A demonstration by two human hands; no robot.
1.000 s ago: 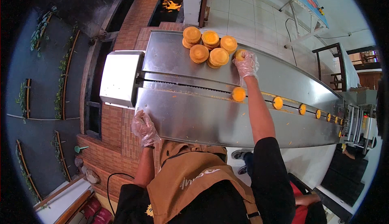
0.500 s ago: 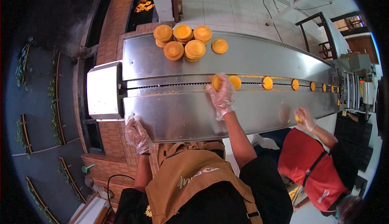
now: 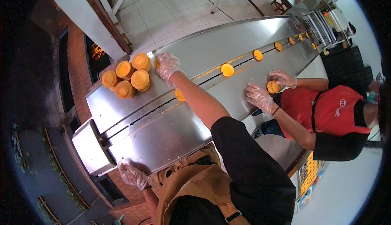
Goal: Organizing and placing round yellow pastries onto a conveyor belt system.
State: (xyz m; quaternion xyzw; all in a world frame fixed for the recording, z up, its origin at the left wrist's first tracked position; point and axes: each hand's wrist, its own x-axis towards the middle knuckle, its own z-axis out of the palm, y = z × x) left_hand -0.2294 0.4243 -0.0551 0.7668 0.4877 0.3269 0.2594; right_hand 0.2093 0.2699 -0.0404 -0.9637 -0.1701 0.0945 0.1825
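Observation:
My right hand [image 3: 168,67], in a clear plastic glove, reaches across the steel table and closes on a round golden biscuit [image 3: 156,63]. Only the biscuit's left edge shows past the fingers. Just left of it stand several stacks of the same biscuits [image 3: 140,80], close together near the far edge. My left hand [image 3: 133,175], also gloved, is by the near left corner of the table, loosely open with nothing in it. Under my right forearm a biscuit [image 3: 179,95] sits on the conveyor track, partly hidden. Another biscuit [image 3: 227,70] follows it to the right.
More biscuits [image 3: 258,55] are spaced along the track toward a machine [image 3: 326,25] at the far right. A white cover box [image 3: 93,147] caps the track's left end. To my right, a co-worker in a red apron [image 3: 299,111] handles a biscuit stack [image 3: 273,87].
My right hand has moved from the track with a biscuit to beside the stacks, over the spot of the lone biscuit. The view has turned. The co-worker's two hands now show around a stack.

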